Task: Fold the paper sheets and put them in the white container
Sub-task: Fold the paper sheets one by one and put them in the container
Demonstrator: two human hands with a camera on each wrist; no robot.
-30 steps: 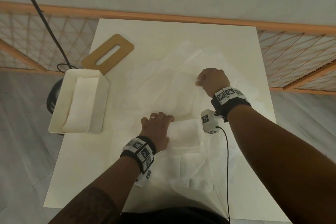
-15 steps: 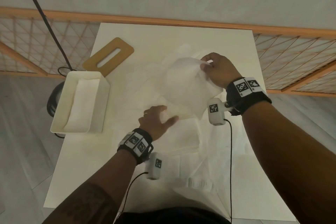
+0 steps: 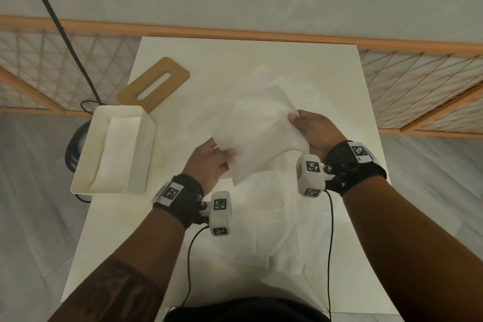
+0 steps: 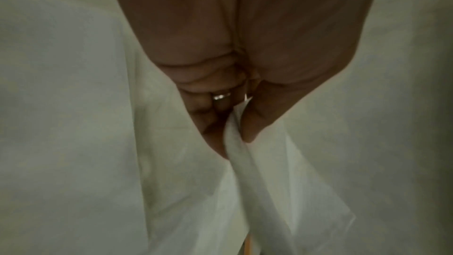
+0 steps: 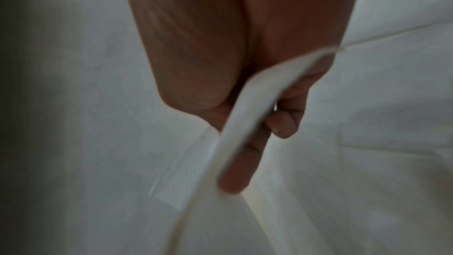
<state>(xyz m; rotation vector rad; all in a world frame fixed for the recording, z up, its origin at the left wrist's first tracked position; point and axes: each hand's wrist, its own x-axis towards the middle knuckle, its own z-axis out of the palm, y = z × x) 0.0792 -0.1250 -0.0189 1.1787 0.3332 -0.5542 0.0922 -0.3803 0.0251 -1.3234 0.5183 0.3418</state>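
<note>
A white paper sheet hangs in the air above the middle of the table, held between both hands. My left hand pinches its near left edge; the left wrist view shows the paper sheet clamped between thumb and fingers. My right hand grips the sheet's right edge, and in the right wrist view the sheet's edge runs between thumb and fingers. Several more white sheets lie spread on the table. The white container stands at the table's left edge with folded paper inside.
A wooden lid with a slot lies behind the container. The white table is narrow, with floor on both sides. An orange lattice railing runs behind it. A black cable hangs at the left.
Both hands were on sheets lying on the table. The right hand lifted one sheet up, and the left hand rose and took its left edge; the sheet now hangs between them.
</note>
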